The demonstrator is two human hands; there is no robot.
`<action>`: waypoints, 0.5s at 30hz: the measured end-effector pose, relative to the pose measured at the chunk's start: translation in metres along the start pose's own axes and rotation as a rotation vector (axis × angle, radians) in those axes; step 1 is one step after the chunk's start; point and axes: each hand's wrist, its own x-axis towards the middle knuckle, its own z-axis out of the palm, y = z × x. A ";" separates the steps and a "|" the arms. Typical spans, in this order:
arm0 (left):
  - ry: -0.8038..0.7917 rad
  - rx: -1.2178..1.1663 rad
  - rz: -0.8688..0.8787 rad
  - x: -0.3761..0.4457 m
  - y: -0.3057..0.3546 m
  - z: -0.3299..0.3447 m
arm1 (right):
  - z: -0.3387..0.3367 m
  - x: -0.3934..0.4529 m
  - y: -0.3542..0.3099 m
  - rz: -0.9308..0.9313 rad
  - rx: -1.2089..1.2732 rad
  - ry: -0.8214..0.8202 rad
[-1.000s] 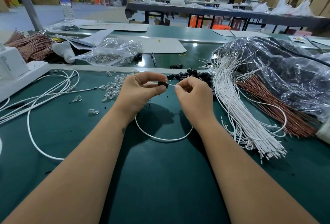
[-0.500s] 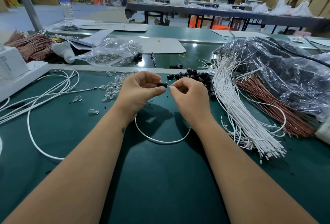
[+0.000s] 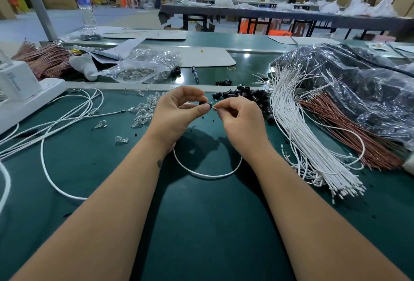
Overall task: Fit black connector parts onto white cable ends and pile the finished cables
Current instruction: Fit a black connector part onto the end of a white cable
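As the right hand (image 3: 240, 121) has edged leftward over the past second, the gap between it and the left hand (image 3: 177, 112) has closed to almost nothing in the head view. The left hand's fingers (image 3: 202, 108) pinch a small black connector part (image 3: 205, 103), thumb below and curled fingers above. The right hand's fingers pinch the tip of a white cable (image 3: 207, 174), whose short bare end now sits right at the connector's mouth, where a second ago a longer stretch of white showed between the hands. Whether the end is already inside cannot be told. The rest of the cable hangs down and loops on the green worktop (image 3: 201, 224) beneath the wrists, much as before. This looks like the insertion under way, with seating still to be confirmed. The loose black connectors (image 3: 242, 94) lie just beyond the hands, the bundle of unfitted white cables (image 3: 309, 141) to the right, and some long white cables (image 3: 67, 119) lie to the left, perhaps the finished pile.
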 end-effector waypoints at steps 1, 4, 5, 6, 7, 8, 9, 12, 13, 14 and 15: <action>0.004 -0.005 0.007 0.000 0.000 0.000 | 0.000 0.000 0.000 0.011 0.021 -0.004; -0.011 -0.021 0.006 0.001 -0.001 -0.001 | -0.001 0.000 -0.001 0.041 0.082 0.006; -0.015 -0.028 0.005 0.002 -0.001 -0.001 | -0.002 0.000 -0.002 0.045 0.097 0.008; -0.016 -0.034 0.003 0.002 -0.002 -0.001 | -0.002 0.000 -0.002 0.048 0.113 0.007; -0.018 -0.035 0.003 0.002 -0.003 -0.001 | -0.003 -0.001 -0.003 0.050 0.130 0.004; -0.021 -0.030 0.002 0.002 -0.003 -0.001 | -0.003 -0.002 -0.003 0.052 0.147 -0.001; -0.029 -0.021 -0.002 0.002 -0.003 0.000 | -0.003 -0.003 -0.004 0.052 0.162 -0.010; -0.068 -0.002 -0.017 0.001 -0.003 0.001 | -0.002 -0.005 -0.004 0.051 0.185 -0.024; -0.078 -0.002 -0.020 0.001 -0.002 0.002 | -0.002 -0.005 -0.004 0.060 0.213 -0.014; -0.081 -0.004 -0.022 0.001 -0.002 0.002 | -0.002 -0.006 -0.004 0.077 0.261 0.000; -0.076 -0.012 -0.025 0.001 -0.002 0.002 | -0.002 -0.005 -0.003 0.102 0.318 0.016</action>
